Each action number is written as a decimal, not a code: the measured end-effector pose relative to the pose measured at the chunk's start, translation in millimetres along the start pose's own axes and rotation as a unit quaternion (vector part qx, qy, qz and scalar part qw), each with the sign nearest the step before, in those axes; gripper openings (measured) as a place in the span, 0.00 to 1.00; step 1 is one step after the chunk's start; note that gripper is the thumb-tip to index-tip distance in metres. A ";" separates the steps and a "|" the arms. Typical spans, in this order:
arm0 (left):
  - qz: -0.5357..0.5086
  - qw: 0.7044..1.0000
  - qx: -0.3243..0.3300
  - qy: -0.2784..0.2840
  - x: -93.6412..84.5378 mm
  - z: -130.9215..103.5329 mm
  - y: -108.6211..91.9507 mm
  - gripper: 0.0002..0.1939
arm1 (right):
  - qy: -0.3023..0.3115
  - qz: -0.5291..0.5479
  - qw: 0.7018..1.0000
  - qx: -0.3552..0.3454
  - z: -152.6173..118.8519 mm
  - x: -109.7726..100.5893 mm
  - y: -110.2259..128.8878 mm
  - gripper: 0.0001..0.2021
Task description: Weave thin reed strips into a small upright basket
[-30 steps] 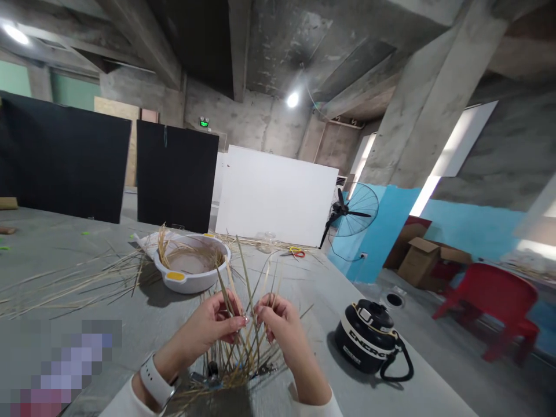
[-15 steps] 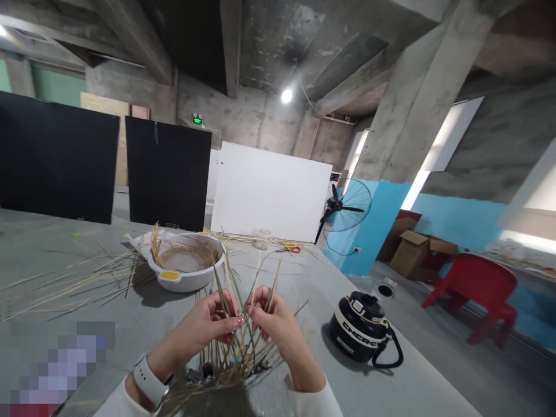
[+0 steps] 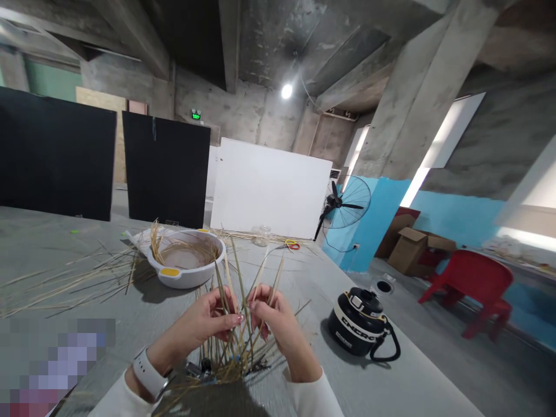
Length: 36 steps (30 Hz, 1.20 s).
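Green straw strand (image 3: 237, 266) now stands higher between the hands than half a second ago; strands are being repositioned, none let go as far as I see. Left hand (image 3: 211, 318): fingers pinching straw strands (image 3: 220, 284). Right hand (image 3: 275, 315): fingers closed on paler strands (image 3: 277, 277). Upright straw bundle (image 3: 228, 359) sits nearer the person than the white basin (image 3: 180, 281), off to its right. Basin's unmoved; black flask (image 3: 354, 333), well right of it, likewise.

head-worn view, looking forward and down, hands within close range
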<state>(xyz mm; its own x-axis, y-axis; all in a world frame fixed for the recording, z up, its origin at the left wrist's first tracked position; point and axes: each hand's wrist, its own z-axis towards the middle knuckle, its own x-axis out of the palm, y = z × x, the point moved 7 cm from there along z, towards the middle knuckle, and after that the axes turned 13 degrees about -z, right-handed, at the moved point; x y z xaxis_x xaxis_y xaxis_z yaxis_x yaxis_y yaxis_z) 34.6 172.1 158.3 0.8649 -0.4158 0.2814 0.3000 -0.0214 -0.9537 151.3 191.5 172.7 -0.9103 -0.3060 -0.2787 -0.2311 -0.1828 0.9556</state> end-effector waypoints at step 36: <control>-0.010 0.999 -0.037 0.037 0.7 -2.3 8.0 0.17 | 0.038 0.014 0.999 0.023 2.9 -2.4 -12.2 0.09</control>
<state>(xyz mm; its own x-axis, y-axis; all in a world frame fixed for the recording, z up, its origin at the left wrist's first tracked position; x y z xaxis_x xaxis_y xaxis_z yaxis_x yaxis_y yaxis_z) 36.7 169.6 150.7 0.8260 -0.4809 0.2940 0.2834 -0.0966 -0.9541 155.3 197.2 162.0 -0.8882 -0.3816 -0.2559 -0.2224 -0.1302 0.9662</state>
